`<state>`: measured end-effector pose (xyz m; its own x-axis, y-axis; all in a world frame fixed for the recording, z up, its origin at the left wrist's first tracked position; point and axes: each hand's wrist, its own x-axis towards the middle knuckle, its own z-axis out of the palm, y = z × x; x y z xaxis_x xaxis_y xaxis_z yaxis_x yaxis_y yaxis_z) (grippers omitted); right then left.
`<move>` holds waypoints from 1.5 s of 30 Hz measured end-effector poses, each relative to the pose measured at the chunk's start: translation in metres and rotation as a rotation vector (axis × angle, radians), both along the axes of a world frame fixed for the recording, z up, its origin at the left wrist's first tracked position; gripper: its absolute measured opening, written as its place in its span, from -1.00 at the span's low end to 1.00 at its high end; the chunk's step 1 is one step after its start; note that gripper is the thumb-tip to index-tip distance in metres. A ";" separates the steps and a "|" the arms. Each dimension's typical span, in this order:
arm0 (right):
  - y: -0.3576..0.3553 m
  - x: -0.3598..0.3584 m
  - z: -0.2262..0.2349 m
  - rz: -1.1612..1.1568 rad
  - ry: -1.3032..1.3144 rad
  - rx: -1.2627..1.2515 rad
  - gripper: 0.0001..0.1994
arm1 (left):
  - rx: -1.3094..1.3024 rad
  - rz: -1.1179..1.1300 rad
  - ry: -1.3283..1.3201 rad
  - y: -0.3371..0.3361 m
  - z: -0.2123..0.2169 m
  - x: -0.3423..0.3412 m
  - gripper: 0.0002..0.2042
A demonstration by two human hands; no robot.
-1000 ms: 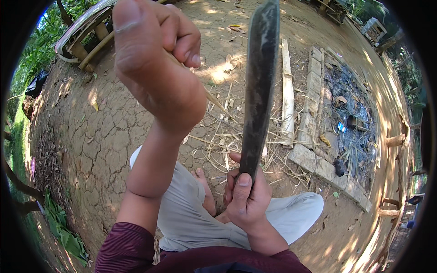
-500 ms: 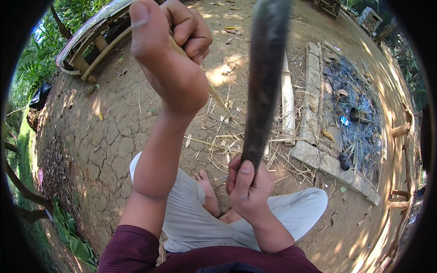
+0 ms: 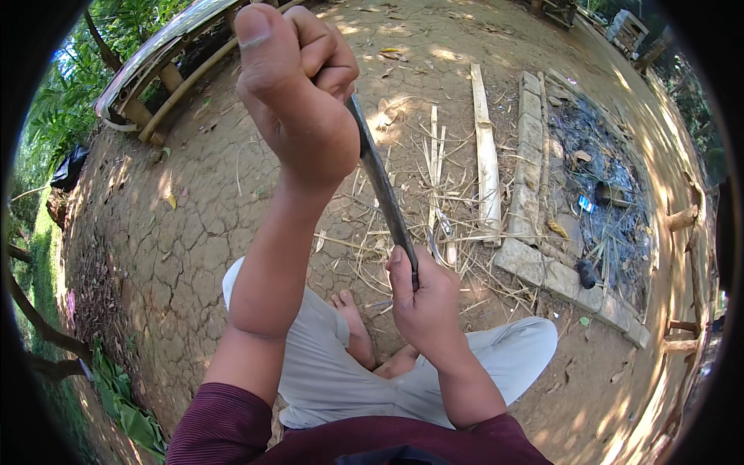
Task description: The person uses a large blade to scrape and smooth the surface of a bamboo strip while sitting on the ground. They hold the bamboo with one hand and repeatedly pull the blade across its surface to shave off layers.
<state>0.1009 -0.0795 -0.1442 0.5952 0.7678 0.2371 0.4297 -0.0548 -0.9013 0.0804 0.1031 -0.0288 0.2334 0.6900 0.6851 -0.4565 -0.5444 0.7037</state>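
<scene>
The left of 2 fisheye cameras on the person's head looks steeply down over the lap (image 3: 341, 387), close above the left hand (image 3: 298, 108), taking in the ground (image 3: 194, 225) ahead.

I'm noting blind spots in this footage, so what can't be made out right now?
In the head view:
- Long dark metal blade: far end hidden behind the left grip.
- Its lower end: covered by the right grip.
- Tan bamboo-framed structure: cut off by the top edge.
- Small blue-and-white packet: too small to identify.
</scene>
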 end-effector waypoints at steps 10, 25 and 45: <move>-0.002 0.006 -0.013 0.019 -0.040 -0.093 -0.83 | 0.000 0.032 -0.014 -0.013 -0.003 0.007 -0.38; -0.011 0.004 0.013 -0.040 0.014 -0.063 -0.80 | 0.064 0.103 -0.031 -0.027 -0.006 0.011 -0.33; -0.035 0.002 0.030 -0.058 0.218 0.226 -0.66 | 0.026 -0.048 -0.010 -0.028 -0.004 0.023 -0.27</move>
